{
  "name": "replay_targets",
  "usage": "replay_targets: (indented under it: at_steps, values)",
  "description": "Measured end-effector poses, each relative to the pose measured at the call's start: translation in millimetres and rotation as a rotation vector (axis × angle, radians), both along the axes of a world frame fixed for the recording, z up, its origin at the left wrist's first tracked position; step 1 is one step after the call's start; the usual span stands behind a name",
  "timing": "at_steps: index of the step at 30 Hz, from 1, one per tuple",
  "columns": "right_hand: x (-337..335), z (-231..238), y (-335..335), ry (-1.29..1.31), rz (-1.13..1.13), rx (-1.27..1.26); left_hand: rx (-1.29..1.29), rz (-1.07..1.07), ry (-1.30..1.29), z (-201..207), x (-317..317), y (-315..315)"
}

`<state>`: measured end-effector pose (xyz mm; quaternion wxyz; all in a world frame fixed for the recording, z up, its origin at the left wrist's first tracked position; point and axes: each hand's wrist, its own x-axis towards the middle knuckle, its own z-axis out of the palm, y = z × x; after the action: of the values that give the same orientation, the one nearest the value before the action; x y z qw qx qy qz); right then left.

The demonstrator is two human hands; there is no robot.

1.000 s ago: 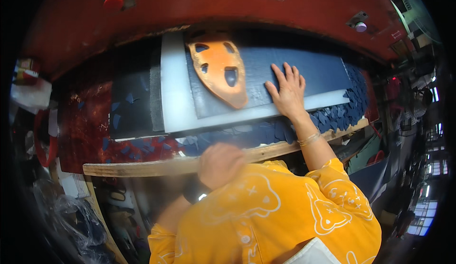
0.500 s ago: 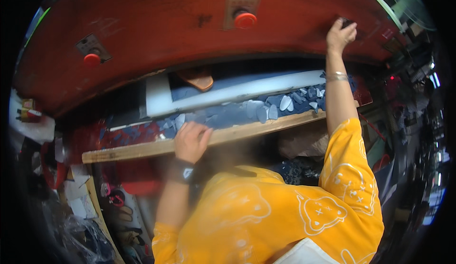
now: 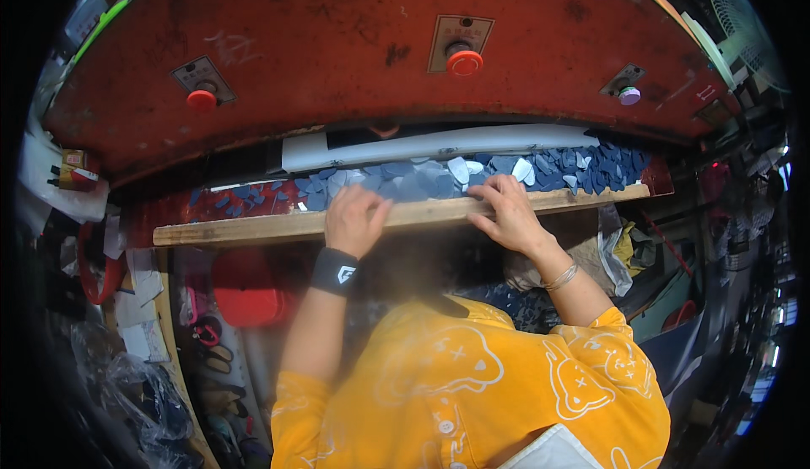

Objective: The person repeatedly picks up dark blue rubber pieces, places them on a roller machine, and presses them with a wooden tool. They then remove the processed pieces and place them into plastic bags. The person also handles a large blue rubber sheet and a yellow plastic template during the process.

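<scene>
Small dark-blue and pale flat leaf-shaped pieces [image 3: 591, 165] lie in a loose band along a wooden rail [image 3: 253, 229]. My left hand [image 3: 354, 218], with a black wristband, rests at the rail's middle left. Its fingers bend over the pieces and its thumb stands apart. Farther right, my right hand [image 3: 512, 212] reaches over the rail, thumb and forefinger apart beside some pale pieces. I see nothing gripped in either hand, though the fingertips are partly hidden. Behind the pieces runs a white slab [image 3: 439, 150]. A bit of an orange-brown object [image 3: 385, 132] peeks out beneath the red machine front.
The red machine front [image 3: 337, 56] spans the far side, with two red push buttons [image 3: 465, 61] [image 3: 202, 100] and a pale purple button [image 3: 629, 95]. A red stool-like object [image 3: 245, 288] stands below the rail at left. Clear plastic bags [image 3: 135, 385] lie lower left; a fan [image 3: 742, 22] stands far right.
My right hand has come down from the button at the right to the pieces by the rail. My left hand stays near the rail. The orange-brown object is now mostly hidden.
</scene>
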<state>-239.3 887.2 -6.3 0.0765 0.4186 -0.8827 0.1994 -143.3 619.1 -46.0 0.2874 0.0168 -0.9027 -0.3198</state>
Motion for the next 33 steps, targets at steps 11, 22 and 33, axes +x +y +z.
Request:
replay_targets:
  at_steps: [11, 22, 33]
  values:
    - [27, 8, -24, 0.051, -0.103, 0.142, -0.015, 0.034, -0.038, 1, -3, 2]
    - [-98, 90, -87, -0.662, 0.055, 0.173, 0.069, -0.054, -0.381, 31, -16, -4]
    - [-134, 31, -229, -0.222, -0.032, 0.005, 0.89, -0.046, 0.155, 37, -130, -45]
